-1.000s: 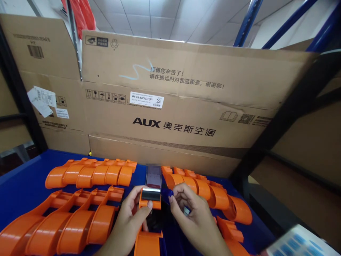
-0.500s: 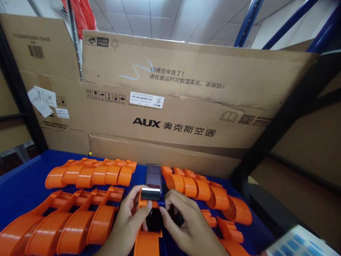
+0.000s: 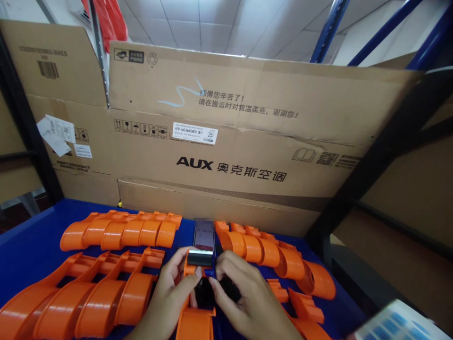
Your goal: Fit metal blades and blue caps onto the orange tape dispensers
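Note:
In the middle of the head view, my left hand (image 3: 171,290) is closed on an orange tape dispenser (image 3: 190,270). Its thumb presses the front of the orange frame, just under a black roller (image 3: 200,259) topped by a toothed metal blade. A small blue part (image 3: 210,272) sits at the dispenser's right side. My right hand (image 3: 246,288) pinches at that blue part with thumb and bent fingers, which partly hide it. Below both hands lies another orange piece (image 3: 196,325), cut off by the lower edge.
Orange dispenser bodies stand in rows on the blue tabletop (image 3: 28,236), on the left (image 3: 95,302) and right (image 3: 290,262). Behind the hands lies a phone-like screen (image 3: 204,237). A cardboard wall (image 3: 230,151) closes the back. At lower right is a blurred white-and-blue item (image 3: 399,323).
My right hand has shifted slightly left, and the blue part now reaches further across the dispenser's front. My left hand holds almost still.

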